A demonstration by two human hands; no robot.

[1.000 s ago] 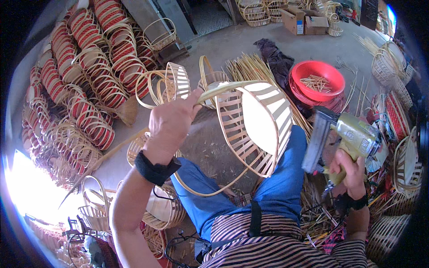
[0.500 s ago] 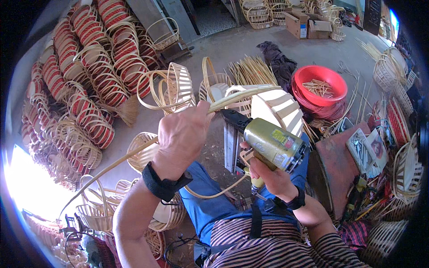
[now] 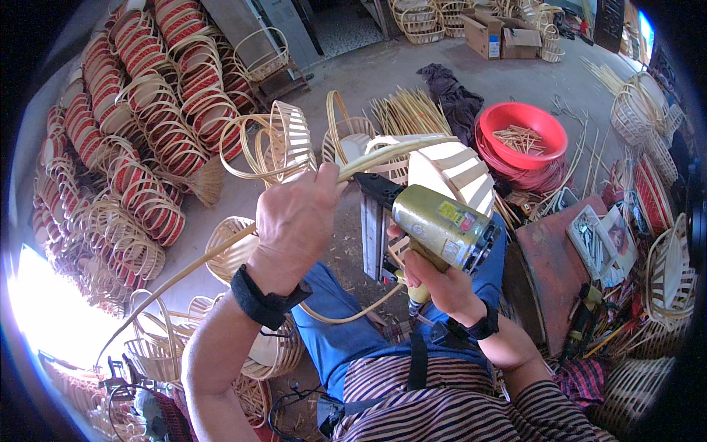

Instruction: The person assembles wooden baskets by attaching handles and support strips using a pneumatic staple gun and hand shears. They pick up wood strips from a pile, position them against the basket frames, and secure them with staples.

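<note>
My left hand (image 3: 293, 222) is closed around a pale cane strip (image 3: 390, 153), gripping it where it runs along the rim of a slatted basket. A long tail of cane (image 3: 169, 286) trails from that hand down to the lower left. In my right hand (image 3: 442, 283) is an olive-gold staple gun (image 3: 445, 227), fingers wrapped round its handle. Its black nose lies close under the cane, just right of my left fist; whether it touches is unclear. The slatted basket (image 3: 471, 173) stands tilted beyond the gun, partly hidden by it.
Nested baskets with red bands (image 3: 147, 96) are stacked at the left. A red basin (image 3: 523, 132) holding short sticks stands at the right, near a bundle of sticks (image 3: 412, 110). A board (image 3: 552, 258) bears a tray of metal pieces (image 3: 591, 239). Loose baskets (image 3: 291, 140) surround me.
The whole scene has shifted slightly left and up in the picture. Both hands keep their grips, and the staple gun stays close to the cane.
</note>
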